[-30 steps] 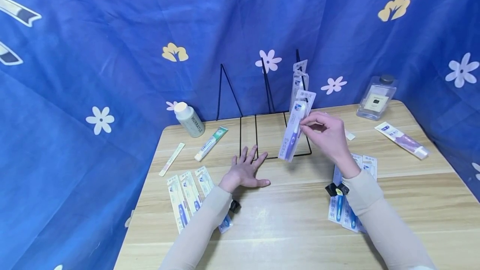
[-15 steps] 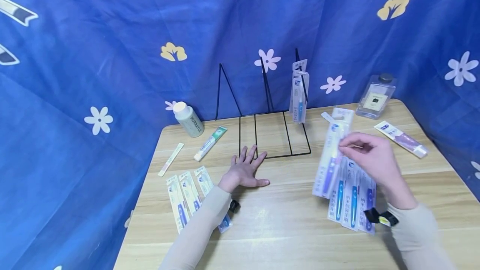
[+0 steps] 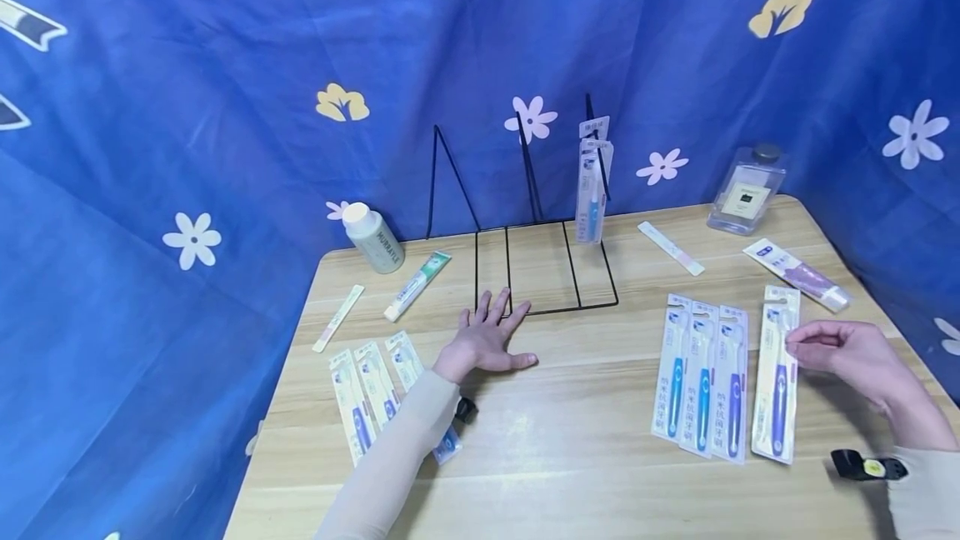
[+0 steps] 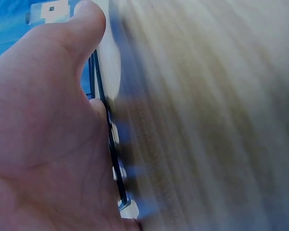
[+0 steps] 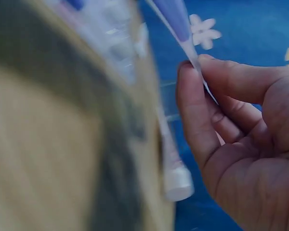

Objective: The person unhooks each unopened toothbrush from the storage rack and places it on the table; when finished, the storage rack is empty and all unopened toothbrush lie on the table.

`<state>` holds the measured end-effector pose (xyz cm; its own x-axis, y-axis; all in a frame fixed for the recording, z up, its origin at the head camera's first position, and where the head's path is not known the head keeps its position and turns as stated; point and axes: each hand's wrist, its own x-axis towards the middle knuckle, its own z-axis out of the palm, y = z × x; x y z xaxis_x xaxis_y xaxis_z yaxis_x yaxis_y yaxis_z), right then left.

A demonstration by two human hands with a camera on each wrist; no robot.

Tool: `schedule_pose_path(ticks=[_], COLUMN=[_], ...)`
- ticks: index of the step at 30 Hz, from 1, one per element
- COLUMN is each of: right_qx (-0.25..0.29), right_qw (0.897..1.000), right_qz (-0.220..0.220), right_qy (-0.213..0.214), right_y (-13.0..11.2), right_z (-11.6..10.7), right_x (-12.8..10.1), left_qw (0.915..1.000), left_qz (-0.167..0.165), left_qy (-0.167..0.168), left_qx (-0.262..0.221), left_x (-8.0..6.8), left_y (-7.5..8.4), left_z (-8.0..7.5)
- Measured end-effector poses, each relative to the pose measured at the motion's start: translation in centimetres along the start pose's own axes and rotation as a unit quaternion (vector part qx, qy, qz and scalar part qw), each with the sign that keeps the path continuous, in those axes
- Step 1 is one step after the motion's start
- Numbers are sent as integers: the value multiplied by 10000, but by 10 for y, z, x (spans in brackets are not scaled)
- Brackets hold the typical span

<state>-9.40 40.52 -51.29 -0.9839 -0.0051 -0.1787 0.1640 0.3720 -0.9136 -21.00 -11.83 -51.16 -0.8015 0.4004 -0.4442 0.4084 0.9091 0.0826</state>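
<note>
My right hand (image 3: 862, 361) pinches the edge of a packaged toothbrush (image 3: 777, 390) with a purple handle, close over the right side of the table. In the right wrist view, thumb and index finger grip the pack's thin edge. Just left of it lies a row of three packaged toothbrushes (image 3: 701, 382), two with blue handles and one purple. My left hand (image 3: 483, 344) is spread with its fingertips at the front bar of a black wire rack (image 3: 577, 307). On the rack's right prong hang packaged toothbrushes (image 3: 589, 198), one behind another.
More packaged toothbrushes (image 3: 352, 407) lie at left, partly under the left sleeve. Around the rack are a white-capped bottle (image 3: 375, 240), a green-and-white toothpaste tube (image 3: 417, 286), slim packets (image 3: 671, 248), a clear bottle (image 3: 744, 197) and a purple toothpaste tube (image 3: 798, 273). A blue curtain hangs behind.
My right hand has carried the purple-handled toothbrush pack from in front of the rack's right prong to the right, past the row of three. My left hand has stayed in place.
</note>
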Motion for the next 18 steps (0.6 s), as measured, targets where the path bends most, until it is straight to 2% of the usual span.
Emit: schedule_pose_path(ticks=[4, 8, 14, 18], right_qx=[-15, -336, -1100, -1810], right_qw=[9994, 9985, 9929, 9828], right_qz=[247, 288, 392, 363], right_qy=[-238, -312, -210, -107], right_y=[15, 19, 14, 6], right_z=[8, 18, 26, 27], right_x=[4, 8, 8, 7], left_qw=[10000, 10000, 10000, 10000], left_qz=[37, 7, 11, -1], left_qy=[10, 6, -18, -34], left_qx=[-39, -19, -38, -21], left_x=[1, 1, 0, 0], left_y=[0, 0, 0, -1], left_z=[0, 0, 0, 1])
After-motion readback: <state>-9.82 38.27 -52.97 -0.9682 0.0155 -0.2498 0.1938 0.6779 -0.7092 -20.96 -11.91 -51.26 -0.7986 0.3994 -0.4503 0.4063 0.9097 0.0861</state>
